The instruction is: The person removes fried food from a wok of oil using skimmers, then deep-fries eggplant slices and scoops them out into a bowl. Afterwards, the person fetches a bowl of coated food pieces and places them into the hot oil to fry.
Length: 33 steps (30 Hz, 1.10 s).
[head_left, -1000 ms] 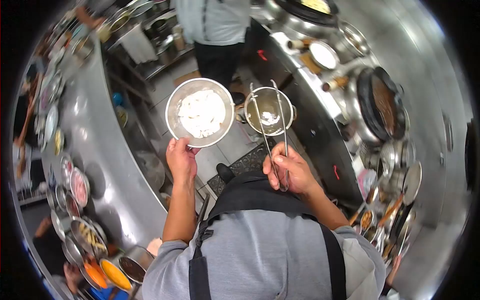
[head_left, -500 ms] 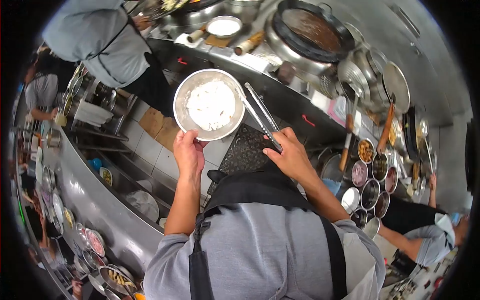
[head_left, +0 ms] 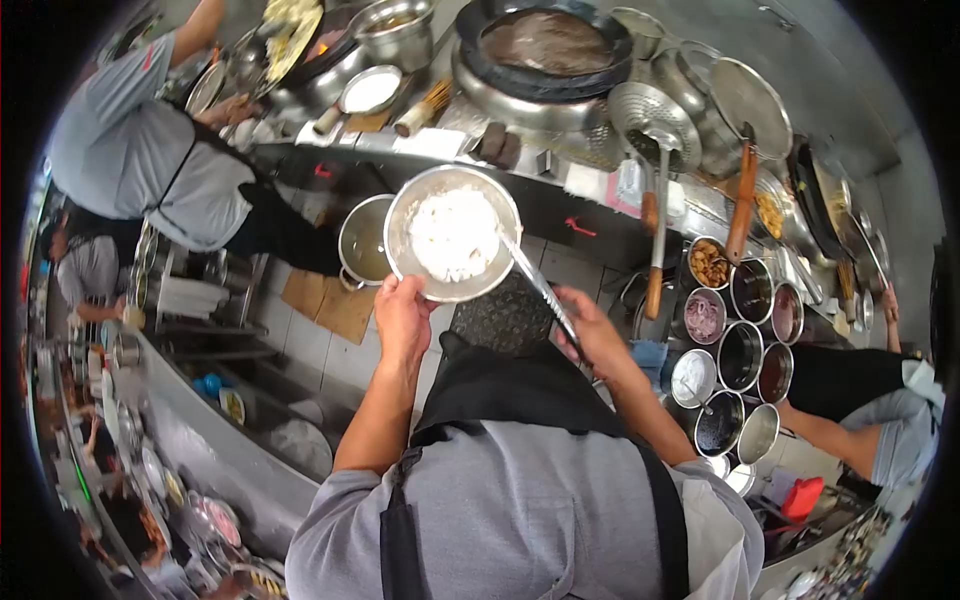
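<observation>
My left hand grips the near rim of a round metal bowl, thumb over the edge. White, flour-coated pieces fill the bottom of the bowl. In my right hand is a pair of metal tongs, closed around by the fingers near their rear end. The tips of the tongs reach over the bowl's right side, at the white pieces. Whether the tips pinch any piece I cannot tell.
A large wok of brown liquid sits on the range ahead. Ladles and strainers lie right of it, above several ingredient pots. A co-worker stands at the left by another wok. A metal pot stands low behind the bowl.
The bowl has moved right and slightly down in view. The tongs have gone from beside the bowl, tips apart, to inside it. My view has shifted, showing more of the left co-worker.
</observation>
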Each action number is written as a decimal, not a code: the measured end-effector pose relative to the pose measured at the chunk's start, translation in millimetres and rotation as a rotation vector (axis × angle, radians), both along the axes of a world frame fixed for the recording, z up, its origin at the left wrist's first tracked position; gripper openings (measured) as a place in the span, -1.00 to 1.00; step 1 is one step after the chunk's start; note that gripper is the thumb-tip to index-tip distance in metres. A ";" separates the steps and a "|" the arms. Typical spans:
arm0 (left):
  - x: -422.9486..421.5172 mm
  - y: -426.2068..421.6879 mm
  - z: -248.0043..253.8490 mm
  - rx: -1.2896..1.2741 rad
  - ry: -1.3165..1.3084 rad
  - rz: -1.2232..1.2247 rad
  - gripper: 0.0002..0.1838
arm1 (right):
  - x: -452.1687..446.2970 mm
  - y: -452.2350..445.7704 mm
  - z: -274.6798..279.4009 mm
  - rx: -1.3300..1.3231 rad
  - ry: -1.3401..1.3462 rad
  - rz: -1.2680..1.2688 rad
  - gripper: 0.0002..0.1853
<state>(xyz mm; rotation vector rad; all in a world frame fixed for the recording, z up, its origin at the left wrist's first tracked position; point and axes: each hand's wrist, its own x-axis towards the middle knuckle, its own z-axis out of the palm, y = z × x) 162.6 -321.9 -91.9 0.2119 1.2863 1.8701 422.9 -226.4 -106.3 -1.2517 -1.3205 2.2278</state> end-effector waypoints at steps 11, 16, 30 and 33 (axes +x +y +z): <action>-37.3 36.4 5.9 0.033 -0.027 -0.086 -0.88 | 1.8 3.3 33.9 -0.096 0.091 -0.217 -0.70; -82.7 63.3 34.1 0.073 -0.055 -0.098 -0.86 | -13.4 58.5 119.4 1.077 -0.349 0.183 -0.41; -132.3 117.8 78.1 0.337 -0.136 -0.133 -0.92 | -202.9 87.2 344.1 2.157 -0.997 1.037 -0.67; -133.4 129.2 72.3 0.322 -0.102 -0.119 -0.92 | -218.3 95.7 323.3 2.213 -0.933 1.041 -0.71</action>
